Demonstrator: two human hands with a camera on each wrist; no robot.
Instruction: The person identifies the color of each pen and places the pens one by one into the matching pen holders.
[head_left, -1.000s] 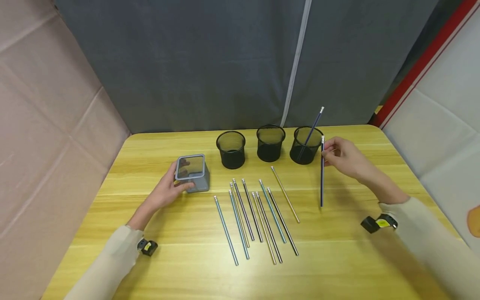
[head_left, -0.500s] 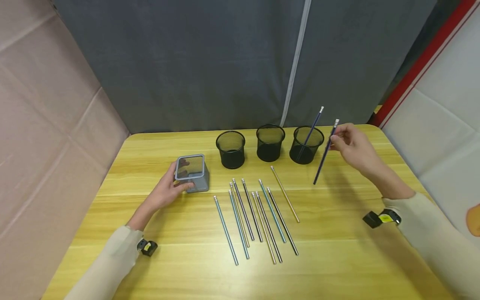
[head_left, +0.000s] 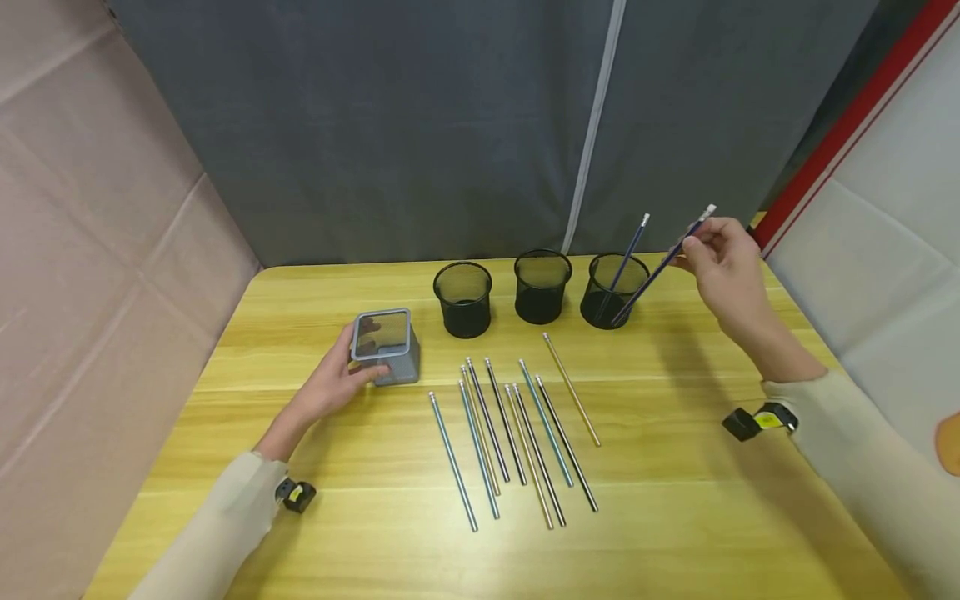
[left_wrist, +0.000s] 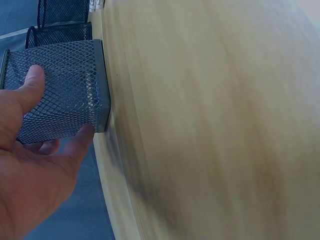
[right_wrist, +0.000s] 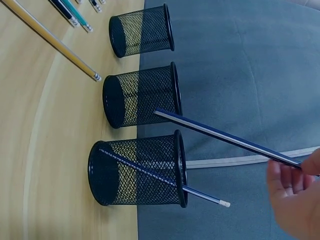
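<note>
My left hand (head_left: 330,383) holds a square grey mesh pen holder (head_left: 401,368) at the table's left, thumb along its near side and fingers behind. In the left wrist view the thumb lies on the mesh wall (left_wrist: 62,95). My right hand (head_left: 729,271) pinches a dark blue pencil (head_left: 671,255) near its eraser end, off the table and tilted. Its lower end overlaps the rightmost round black mesh cup (head_left: 588,293) in the head view. From the right wrist, that end (right_wrist: 165,115) shows beyond the cup's rim, overlapping the middle cup. Another dark blue pencil (head_left: 632,246) leans inside the rightmost cup.
Two more round black mesh cups, the middle one (head_left: 538,305) and the left one (head_left: 465,319), stand along the back. Several pencils, light blue (head_left: 452,461), gold (head_left: 572,389) and dark (head_left: 566,443), lie mid-table. A grey curtain (head_left: 375,142) hangs behind.
My right hand has risen and moved right and away, tilting the dark blue pencil from upright to slanted, its lower end swinging left over the rightmost cup. The left hand stays put.
</note>
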